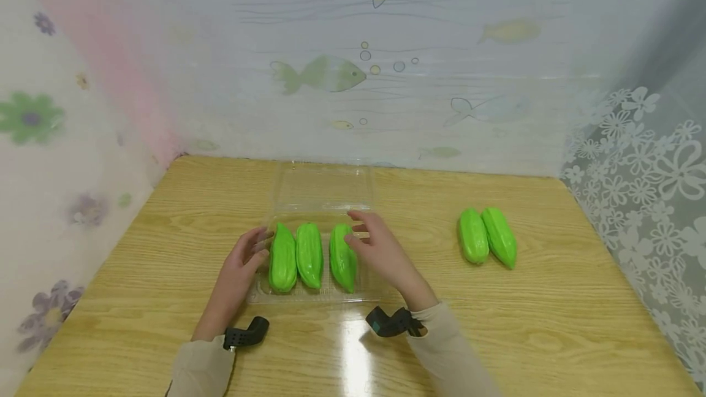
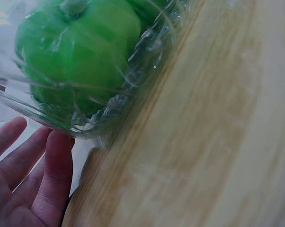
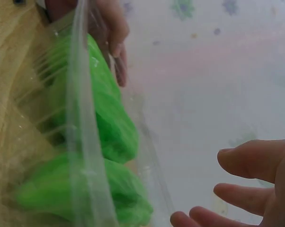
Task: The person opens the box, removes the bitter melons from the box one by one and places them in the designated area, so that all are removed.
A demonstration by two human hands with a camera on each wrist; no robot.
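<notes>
A clear plastic clamshell box [image 1: 320, 298] lies opened in front of me, its lid [image 1: 325, 185] folded back. Inside are three long, glossy green ribbed fruits: the left one [image 1: 283, 262], the middle one [image 1: 310, 256] and the right one [image 1: 343, 259]. My left hand [image 1: 242, 262] is at the box's left side, thumb and fingertips right at the outer wall in the left wrist view. Over the right side is my right hand [image 1: 380, 250], fingers spread and loosely bent. Nothing sits between its fingers in the right wrist view [image 3: 256, 189].
Two more green fruits, one upright [image 1: 473, 236] and one slanting [image 1: 499, 238], lie side by side on the wooden table [image 1: 551, 323] to the right. A fish-printed curtain [image 1: 320, 109] hangs behind the table, with flowered sheets at both sides.
</notes>
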